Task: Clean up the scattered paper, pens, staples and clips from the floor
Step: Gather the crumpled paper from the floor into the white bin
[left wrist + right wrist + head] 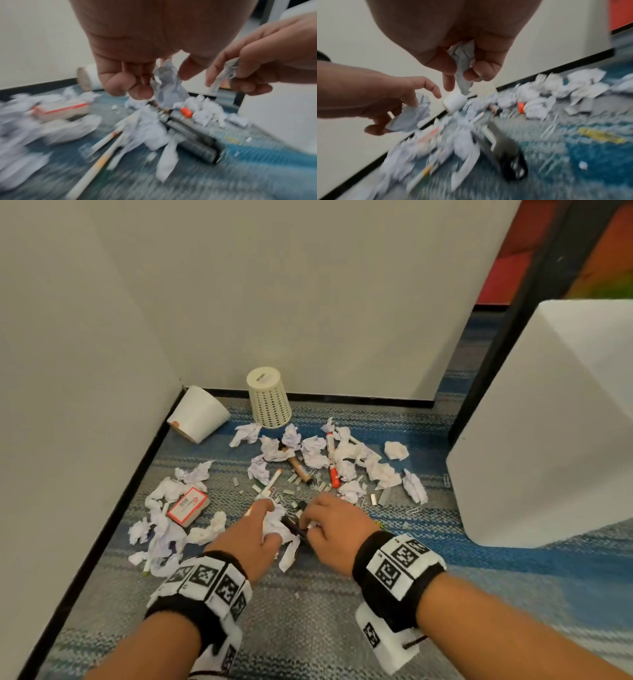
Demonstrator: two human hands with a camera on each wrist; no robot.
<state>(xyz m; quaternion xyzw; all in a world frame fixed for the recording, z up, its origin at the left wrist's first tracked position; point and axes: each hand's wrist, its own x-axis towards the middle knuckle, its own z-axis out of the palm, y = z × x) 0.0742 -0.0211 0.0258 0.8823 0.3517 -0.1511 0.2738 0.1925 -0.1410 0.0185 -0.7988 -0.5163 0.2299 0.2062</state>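
Observation:
Crumpled white paper balls, pens, an orange marker, loose staples and paper clips lie scattered on the striped blue-grey carpet. Both hands hover close together over the near side of the pile. My left hand grips a crumpled paper ball, also visible as the paper ball. My right hand pinches a smaller crumpled paper scrap between thumb and fingers. A black stapler lies on the floor just under the hands.
A white paper cup lies on its side in the corner. Beside it a cream mesh basket stands upside down. A red-and-white staple box sits at the left. A large white block stands at the right. Walls close in at the left and behind.

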